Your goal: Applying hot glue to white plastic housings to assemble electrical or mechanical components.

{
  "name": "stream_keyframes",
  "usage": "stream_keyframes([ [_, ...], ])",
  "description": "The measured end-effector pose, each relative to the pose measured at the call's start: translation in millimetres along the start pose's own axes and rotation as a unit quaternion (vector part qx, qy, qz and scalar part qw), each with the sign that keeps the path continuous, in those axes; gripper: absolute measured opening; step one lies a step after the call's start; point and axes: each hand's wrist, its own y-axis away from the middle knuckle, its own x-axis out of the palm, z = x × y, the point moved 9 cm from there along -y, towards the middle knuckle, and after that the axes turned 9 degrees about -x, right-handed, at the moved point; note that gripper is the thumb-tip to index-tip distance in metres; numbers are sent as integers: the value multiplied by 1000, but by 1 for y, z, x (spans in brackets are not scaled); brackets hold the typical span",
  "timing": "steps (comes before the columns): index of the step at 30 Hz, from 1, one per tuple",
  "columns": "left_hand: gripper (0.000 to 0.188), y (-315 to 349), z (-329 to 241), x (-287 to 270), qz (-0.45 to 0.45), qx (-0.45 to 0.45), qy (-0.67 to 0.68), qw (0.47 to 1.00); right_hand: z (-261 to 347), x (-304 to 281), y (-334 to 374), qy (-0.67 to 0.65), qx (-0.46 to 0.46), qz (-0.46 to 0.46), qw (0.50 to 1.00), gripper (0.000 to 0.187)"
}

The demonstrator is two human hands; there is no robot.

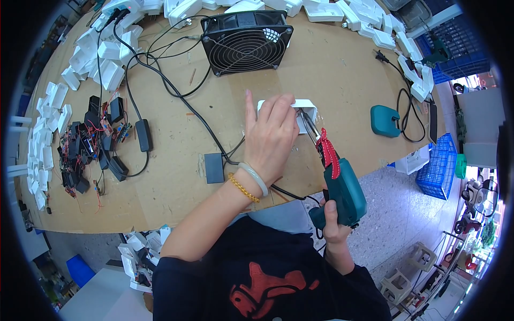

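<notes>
My left hand is closed over a white plastic casing that rests on the table in front of me. Its fingers hide much of the casing, and one finger sticks out to the side. In my right hand is a dark green soldering gun, gripped by its handle. A red dotted ribbon is tied round its front. The gun's metal prongs reach up into the casing's open side; their tip and whatever lies inside are hidden. Beside my left wrist lies a small dark grey block.
A black fan stands at the back. White casings are heaped along the left and far edges. Circuit boards with wires lie at left. Black cables cross the table; a teal plastic piece sits at right.
</notes>
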Motion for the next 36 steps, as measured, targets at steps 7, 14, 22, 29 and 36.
stream_keyframes([
  [7, 11, 0, 0, 0, 2, -2, 0, 1000, 0, -3, 1, 4, -11, -1, 1000, 19],
  [14, 11, 0, -1, -1, 1, 1, 1, 1000, -16, -1, 17, 15, 63, 87, 994, 42],
  [22, 11, 0, 0, 0, 16, -4, 12, 1000, 8, -26, 21, -111, 127, -13, 986, 64],
  [29, 11, 0, 1, 0, 16, -6, 11, 1000, 2, -31, 16, -105, 134, -51, 984, 68],
  [36, 16, -1, 0, 1, 24, -2, 11, 1000, -33, -16, -4, -283, 158, -105, 940, 70],
])
